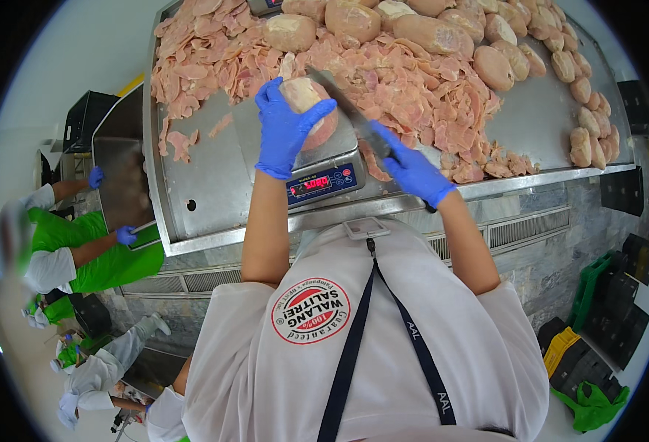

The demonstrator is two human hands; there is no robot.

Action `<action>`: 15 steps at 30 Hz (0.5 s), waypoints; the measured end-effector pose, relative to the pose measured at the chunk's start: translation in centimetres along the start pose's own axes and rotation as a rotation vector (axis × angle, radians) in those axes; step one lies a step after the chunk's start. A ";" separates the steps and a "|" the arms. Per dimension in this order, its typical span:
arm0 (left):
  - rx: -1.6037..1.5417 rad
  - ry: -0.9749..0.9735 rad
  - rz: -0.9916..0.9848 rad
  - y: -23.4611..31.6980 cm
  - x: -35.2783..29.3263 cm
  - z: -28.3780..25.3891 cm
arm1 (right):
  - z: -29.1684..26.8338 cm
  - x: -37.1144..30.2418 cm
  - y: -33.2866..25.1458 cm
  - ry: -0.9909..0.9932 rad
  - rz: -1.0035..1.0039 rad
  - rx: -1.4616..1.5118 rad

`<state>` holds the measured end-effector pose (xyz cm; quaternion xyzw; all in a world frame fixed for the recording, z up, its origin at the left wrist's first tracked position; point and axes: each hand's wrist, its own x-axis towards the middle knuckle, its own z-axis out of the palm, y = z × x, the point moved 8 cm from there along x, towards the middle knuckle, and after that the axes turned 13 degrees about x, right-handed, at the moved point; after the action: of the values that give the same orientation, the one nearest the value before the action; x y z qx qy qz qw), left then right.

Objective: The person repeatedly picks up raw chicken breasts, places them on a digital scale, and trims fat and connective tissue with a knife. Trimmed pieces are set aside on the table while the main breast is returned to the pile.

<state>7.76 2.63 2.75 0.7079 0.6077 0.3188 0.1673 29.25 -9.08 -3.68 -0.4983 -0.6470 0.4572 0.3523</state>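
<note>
My left hand (pixel 282 127), in a blue glove, is wrapped round a pale pink ham (pixel 321 130) with a whitish patch on top. Beneath the ham is a digital scale (pixel 326 183) with a lit red display, standing on the steel table (pixel 214 173). My right hand (pixel 416 171), also gloved in blue, grips a long knife (pixel 348 109). Its blade slants up and left, with the tip beside the ham's far right side. Whether the edge touches the ham, I cannot tell. Thin pink meat slices (pixel 391 88) are heaped just beyond.
Several whole hams (pixel 428 33) line the table's far side and right end. A second scale (pixel 264 6) shows at the far edge. On the left, a co-worker in a green apron (pixel 81 247) holds a metal cart (pixel 122 166). Dark crates (pixel 612 317) stand on the right.
</note>
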 end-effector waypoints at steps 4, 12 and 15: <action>-0.039 0.087 -0.087 -3.9 -1.1 -3.4 | -6.5 -0.6 3.6 0.089 0.359 -0.517; -0.548 -0.147 -0.371 -11.7 -7.8 -6.5 | -11.0 5.0 -0.4 0.501 -0.094 -0.488; -0.641 -0.132 -0.479 -13.3 -9.5 -6.5 | -7.5 8.9 -3.5 0.366 -0.106 -0.231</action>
<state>-7.11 -4.84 -3.11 0.4772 0.6132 0.3978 0.4878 32.66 1.05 2.17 -0.5753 -0.6456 0.2626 0.4281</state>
